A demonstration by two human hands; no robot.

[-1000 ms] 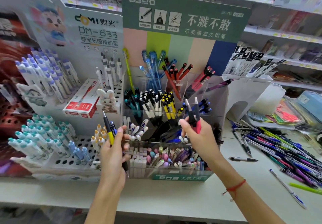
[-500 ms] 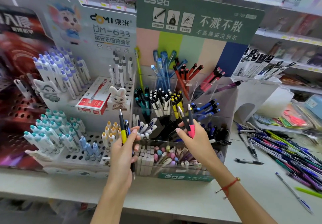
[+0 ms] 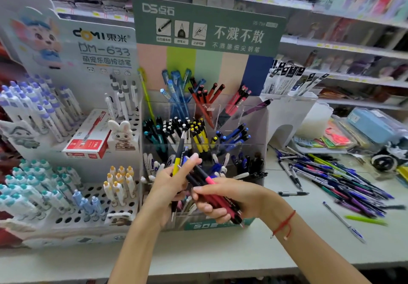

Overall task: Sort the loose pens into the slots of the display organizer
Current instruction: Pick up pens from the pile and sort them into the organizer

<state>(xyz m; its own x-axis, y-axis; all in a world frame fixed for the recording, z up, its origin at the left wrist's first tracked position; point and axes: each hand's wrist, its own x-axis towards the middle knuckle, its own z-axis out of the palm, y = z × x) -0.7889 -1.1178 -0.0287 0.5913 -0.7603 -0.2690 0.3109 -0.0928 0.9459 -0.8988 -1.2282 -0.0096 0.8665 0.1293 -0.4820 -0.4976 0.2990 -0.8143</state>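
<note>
Apparently comparing colours, the left hand [image 3: 167,184] grips a yellow pen [image 3: 176,164] upright while the right hand [image 3: 223,202] clasps red pens [image 3: 218,202], both at frame centre before the organizer [image 3: 254,129]; loose pens [image 3: 344,180] wait at right.

organizer header [image 3: 207,25]: green, white lettering
backing panel [image 3: 198,69]: pink, lime, mint, beige, navy stripes
box [image 3: 88,142]: red, white
wrist string [image 3: 283,225]: red

The right hand [image 3: 223,197] has drawn back from the organizer slots toward frame centre, its red pens [image 3: 217,199] now tilted, meeting the left hand [image 3: 170,182].
</note>
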